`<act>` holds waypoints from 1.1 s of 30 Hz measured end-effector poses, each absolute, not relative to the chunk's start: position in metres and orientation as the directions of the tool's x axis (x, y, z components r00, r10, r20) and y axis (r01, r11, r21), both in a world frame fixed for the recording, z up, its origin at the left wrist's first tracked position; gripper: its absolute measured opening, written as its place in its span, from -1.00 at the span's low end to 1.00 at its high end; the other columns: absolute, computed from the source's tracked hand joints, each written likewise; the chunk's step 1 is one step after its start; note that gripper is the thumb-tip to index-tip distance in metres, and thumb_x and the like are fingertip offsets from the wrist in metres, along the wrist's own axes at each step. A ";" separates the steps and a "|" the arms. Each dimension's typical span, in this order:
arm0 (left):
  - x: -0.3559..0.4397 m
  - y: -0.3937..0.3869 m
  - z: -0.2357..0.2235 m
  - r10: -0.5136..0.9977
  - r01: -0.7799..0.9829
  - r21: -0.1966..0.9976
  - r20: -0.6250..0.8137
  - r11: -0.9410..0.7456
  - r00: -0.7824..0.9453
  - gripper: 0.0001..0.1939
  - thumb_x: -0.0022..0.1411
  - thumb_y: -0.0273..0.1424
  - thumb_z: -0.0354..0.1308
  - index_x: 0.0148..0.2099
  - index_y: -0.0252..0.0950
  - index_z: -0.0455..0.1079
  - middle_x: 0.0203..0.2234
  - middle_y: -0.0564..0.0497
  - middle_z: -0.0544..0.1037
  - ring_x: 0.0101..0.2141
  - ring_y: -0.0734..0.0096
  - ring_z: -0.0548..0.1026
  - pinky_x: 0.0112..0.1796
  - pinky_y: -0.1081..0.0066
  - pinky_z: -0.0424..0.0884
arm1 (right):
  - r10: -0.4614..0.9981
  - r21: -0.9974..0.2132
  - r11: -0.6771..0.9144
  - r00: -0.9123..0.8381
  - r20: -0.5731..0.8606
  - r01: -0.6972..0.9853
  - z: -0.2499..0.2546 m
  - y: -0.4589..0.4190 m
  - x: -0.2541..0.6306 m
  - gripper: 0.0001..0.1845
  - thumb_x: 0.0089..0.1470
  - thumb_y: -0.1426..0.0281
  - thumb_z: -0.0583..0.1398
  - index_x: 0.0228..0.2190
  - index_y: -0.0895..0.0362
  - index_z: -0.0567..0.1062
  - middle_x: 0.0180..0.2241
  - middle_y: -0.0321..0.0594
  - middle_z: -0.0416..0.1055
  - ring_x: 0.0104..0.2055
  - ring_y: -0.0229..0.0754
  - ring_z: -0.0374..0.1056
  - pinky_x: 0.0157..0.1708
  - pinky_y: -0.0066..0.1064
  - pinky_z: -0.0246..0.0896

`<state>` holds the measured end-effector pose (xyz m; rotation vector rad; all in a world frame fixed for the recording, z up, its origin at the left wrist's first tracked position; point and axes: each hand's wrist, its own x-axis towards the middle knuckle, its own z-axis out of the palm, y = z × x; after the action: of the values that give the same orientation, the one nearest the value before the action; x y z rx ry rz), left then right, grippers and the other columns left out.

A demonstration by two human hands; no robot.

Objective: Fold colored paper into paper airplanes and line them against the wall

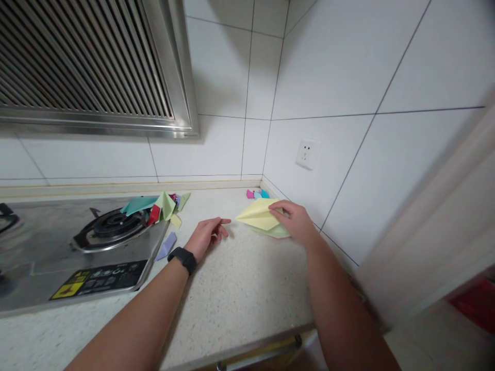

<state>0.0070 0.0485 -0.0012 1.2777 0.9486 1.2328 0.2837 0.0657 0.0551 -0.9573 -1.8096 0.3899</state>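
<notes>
My right hand (294, 219) pinches the upper edge of a pale yellow paper plane (256, 214), whose pointed tip faces left. Beneath it shows a pale green sheet of folded paper (275, 232), partly covered by the yellow one. My left hand (209, 235), with a black watch at the wrist, is over the counter to the left of the tip, apart from it. Its index finger is stretched out, the others are loosely bent, and nothing is in it. A lilac folded paper (166, 246) lies left of this hand, at the stove's edge.
Several folded papers, including a teal one (138, 205) and a light green one (165, 206), lie across the burner (116, 222) and stove edge. Small pink and blue paper pieces (257, 194) sit in the counter's back corner. A range hood (195, 121) hangs above the stove.
</notes>
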 end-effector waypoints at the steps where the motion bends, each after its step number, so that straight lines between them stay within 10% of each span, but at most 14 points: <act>1: 0.007 0.049 -0.002 0.981 -0.114 0.987 0.126 -0.110 0.148 -0.52 0.21 -0.12 0.02 -0.08 -0.41 0.48 -0.52 -0.10 0.53 -0.60 0.51 0.29 -0.60 0.50 0.08 | 0.773 -0.656 0.609 -0.149 0.616 0.446 0.055 0.067 0.288 -0.84 0.00 0.25 0.24 -0.36 0.01 0.59 -0.25 -0.20 0.51 -0.16 -0.05 0.37 -0.03 -0.18 0.21; 11: 0.008 0.049 -0.004 0.978 -0.039 0.994 0.110 -0.105 0.178 -0.53 0.21 -0.09 0.04 -0.13 -0.40 0.50 -0.54 -0.08 0.50 -0.63 0.53 0.24 -0.63 0.51 0.04 | 0.932 -0.900 0.361 0.096 0.348 -0.242 0.037 0.093 0.280 -0.79 0.03 0.21 0.19 -0.31 0.06 0.42 -0.42 -0.24 0.48 -0.41 -0.16 0.40 -0.35 -0.27 0.36; 18: 0.007 0.050 -0.006 0.973 0.001 0.993 0.119 -0.122 0.197 -0.55 0.21 -0.08 0.04 -0.17 -0.36 0.51 -0.54 -0.05 0.47 -0.61 0.53 0.25 -0.62 0.52 0.06 | 0.961 -0.912 0.257 -0.015 0.276 -0.320 0.031 0.094 0.269 -0.76 0.04 0.24 0.16 -0.24 0.08 0.43 -0.28 -0.20 0.49 -0.39 -0.19 0.42 -0.32 -0.28 0.38; 23: 0.007 0.051 -0.007 0.973 -0.005 0.994 0.106 -0.107 0.206 -0.56 0.22 -0.08 0.04 -0.16 -0.35 0.50 -0.53 -0.04 0.46 -0.60 0.54 0.25 -0.61 0.54 0.05 | 0.927 -0.910 0.365 -0.015 0.375 -0.199 0.033 0.092 0.282 -0.76 -0.01 0.19 0.21 -0.31 0.04 0.38 -0.39 -0.29 0.44 -0.40 -0.19 0.38 -0.33 -0.31 0.33; 33: 0.008 0.050 -0.006 0.970 0.038 0.993 0.097 -0.109 0.223 -0.57 0.20 -0.10 0.05 -0.16 -0.35 0.50 -0.54 -0.02 0.47 -0.61 0.55 0.26 -0.62 0.53 0.04 | 0.847 -0.588 0.447 -0.106 0.521 0.674 0.031 0.089 0.312 -0.84 0.10 0.30 0.10 -0.36 0.06 0.47 -0.41 -0.28 0.44 -0.36 -0.18 0.29 -0.35 -0.41 0.08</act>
<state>0.0077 0.0498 -0.0058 1.4193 1.0269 1.0911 0.3124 0.0894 0.0308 -1.2902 -1.8423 0.2541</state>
